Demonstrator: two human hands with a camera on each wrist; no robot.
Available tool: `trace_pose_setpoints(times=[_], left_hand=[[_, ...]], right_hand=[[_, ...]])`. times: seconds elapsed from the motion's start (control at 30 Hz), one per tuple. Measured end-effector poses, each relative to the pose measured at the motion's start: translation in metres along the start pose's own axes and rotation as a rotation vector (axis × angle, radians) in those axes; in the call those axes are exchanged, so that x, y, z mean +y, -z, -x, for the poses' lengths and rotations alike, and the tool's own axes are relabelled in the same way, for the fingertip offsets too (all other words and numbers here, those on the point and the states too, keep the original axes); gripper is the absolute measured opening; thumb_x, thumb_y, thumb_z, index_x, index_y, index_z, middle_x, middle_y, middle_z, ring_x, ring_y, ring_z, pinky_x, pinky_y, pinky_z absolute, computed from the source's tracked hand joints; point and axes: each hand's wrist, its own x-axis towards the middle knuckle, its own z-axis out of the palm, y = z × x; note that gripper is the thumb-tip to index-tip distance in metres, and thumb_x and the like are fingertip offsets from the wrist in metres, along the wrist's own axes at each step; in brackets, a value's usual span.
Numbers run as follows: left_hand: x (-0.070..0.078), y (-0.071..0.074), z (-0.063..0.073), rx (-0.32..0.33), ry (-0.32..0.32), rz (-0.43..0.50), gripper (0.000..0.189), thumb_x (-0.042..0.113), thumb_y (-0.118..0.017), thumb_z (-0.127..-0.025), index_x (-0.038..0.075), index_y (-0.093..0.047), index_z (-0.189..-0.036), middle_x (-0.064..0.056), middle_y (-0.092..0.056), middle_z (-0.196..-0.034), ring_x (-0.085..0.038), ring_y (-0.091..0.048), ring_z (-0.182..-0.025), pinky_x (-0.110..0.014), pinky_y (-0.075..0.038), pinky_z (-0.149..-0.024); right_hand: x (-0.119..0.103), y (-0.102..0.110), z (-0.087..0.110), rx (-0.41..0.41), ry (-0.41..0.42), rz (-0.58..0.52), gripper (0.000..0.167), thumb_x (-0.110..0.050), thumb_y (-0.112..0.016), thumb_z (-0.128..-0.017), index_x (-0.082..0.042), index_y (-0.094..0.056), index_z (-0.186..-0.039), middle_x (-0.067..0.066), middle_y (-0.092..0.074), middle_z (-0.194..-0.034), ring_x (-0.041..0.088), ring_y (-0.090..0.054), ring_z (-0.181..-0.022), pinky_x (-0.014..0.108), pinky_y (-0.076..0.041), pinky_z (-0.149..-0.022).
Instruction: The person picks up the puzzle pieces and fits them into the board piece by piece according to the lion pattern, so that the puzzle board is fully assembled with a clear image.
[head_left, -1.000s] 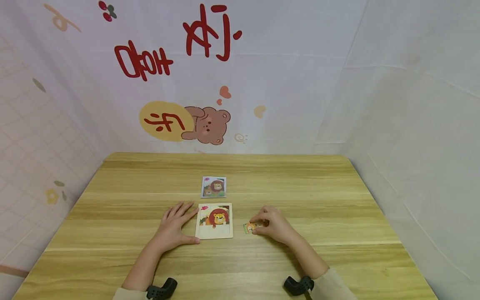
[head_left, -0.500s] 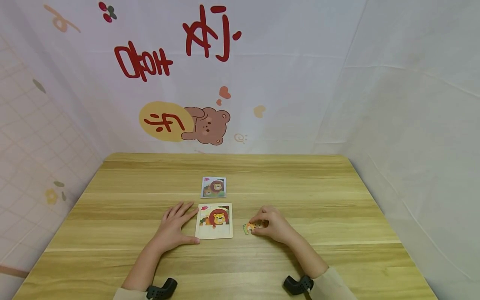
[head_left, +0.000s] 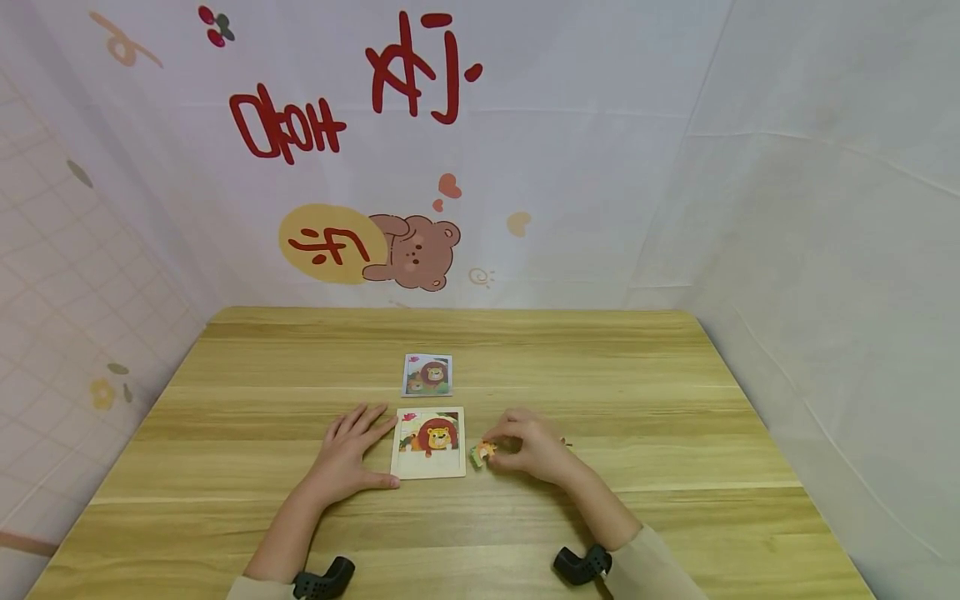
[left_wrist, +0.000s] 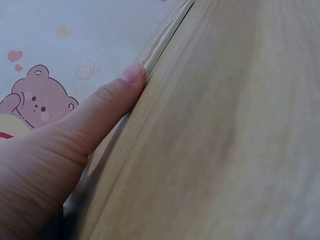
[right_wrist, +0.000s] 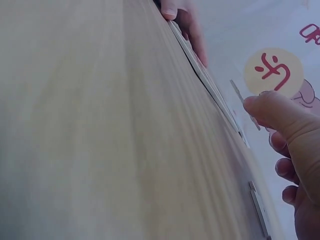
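A wooden puzzle board [head_left: 429,467] with a lion picture in its upper part lies on the table; its lower strip is bare wood. My left hand [head_left: 347,458] lies spread at the board's left edge, thumb at the lower corner and a fingertip at the upper one. The left wrist view shows the thumb [left_wrist: 107,107] touching the board's side. Just right of the board, my right hand [head_left: 534,450] pinches a small puzzle piece [head_left: 480,453], green and orange. In the right wrist view this piece [right_wrist: 236,90] is tilted, clear of the table.
Behind the board lies a picture card [head_left: 427,375] with the same lion scene. Another puzzle piece [right_wrist: 259,212] lies on the table below the right hand, mostly hidden in the head view. A printed white cloth [head_left: 570,167] hangs behind the table [head_left: 600,358].
My right hand has lifted the puzzle piece and moved it left toward the board, uncovering part of something behind the hand. The left hand and board have stayed in place.
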Motion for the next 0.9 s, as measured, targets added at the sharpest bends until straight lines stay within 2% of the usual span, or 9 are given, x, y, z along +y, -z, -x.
trace_pose_setpoints(times=[0.13,0.37,0.5,0.73,0.9], left_hand=[[0.0,0.001,0.0,-0.004,0.002,0.0,0.101,0.069,-0.074,-0.063,0.014,-0.048,-0.144,-0.011,-0.031,-0.153,-0.04,-0.016,-0.14,-0.064,-0.007,-0.105],[0.0,0.001,0.0,0.0,-0.005,-0.002,0.101,0.069,-0.074,-0.063,0.014,-0.048,-0.144,-0.011,-0.032,-0.152,-0.041,-0.016,-0.14,-0.064,-0.007,-0.105],[0.0,0.001,0.0,0.001,-0.007,-0.001,0.101,0.069,-0.074,-0.063,0.014,-0.048,-0.143,-0.011,-0.031,-0.152,-0.041,-0.016,-0.14,-0.064,-0.007,-0.105],[0.0,0.002,0.0,-0.002,-0.005,-0.003,0.1,0.069,-0.074,-0.064,0.014,-0.048,-0.143,-0.011,-0.031,-0.153,-0.041,-0.016,-0.14,-0.064,-0.007,-0.105],[0.0,0.001,0.0,-0.01,-0.002,-0.007,0.101,0.071,-0.072,-0.064,0.015,-0.047,-0.144,-0.01,-0.03,-0.153,-0.04,-0.015,-0.14,-0.064,-0.007,-0.105]], right_hand=[[-0.005,-0.004,-0.009,-0.011,0.029,-0.02,0.025,-0.026,-0.079,-0.078,-0.021,-0.074,-0.103,-0.013,-0.06,-0.093,0.007,-0.05,-0.086,0.025,-0.042,-0.074],[-0.011,-0.013,-0.028,-0.027,0.135,-0.053,0.026,-0.023,-0.078,-0.08,-0.017,-0.074,-0.105,-0.006,-0.06,-0.091,0.01,-0.05,-0.081,0.021,-0.041,-0.07],[-0.014,-0.017,-0.038,-0.055,0.167,-0.061,0.027,-0.023,-0.078,-0.08,-0.016,-0.074,-0.105,-0.004,-0.059,-0.09,0.011,-0.049,-0.079,0.02,-0.04,-0.07],[-0.02,-0.027,-0.055,-0.096,0.212,0.003,0.026,-0.027,-0.078,-0.079,-0.02,-0.075,-0.104,-0.008,-0.057,-0.09,0.006,-0.046,-0.081,0.018,-0.037,-0.071],[-0.025,-0.032,-0.066,-0.155,0.241,0.051,0.029,-0.026,-0.077,-0.079,-0.022,-0.075,-0.107,-0.01,-0.057,-0.088,0.004,-0.045,-0.081,0.018,-0.036,-0.073]])
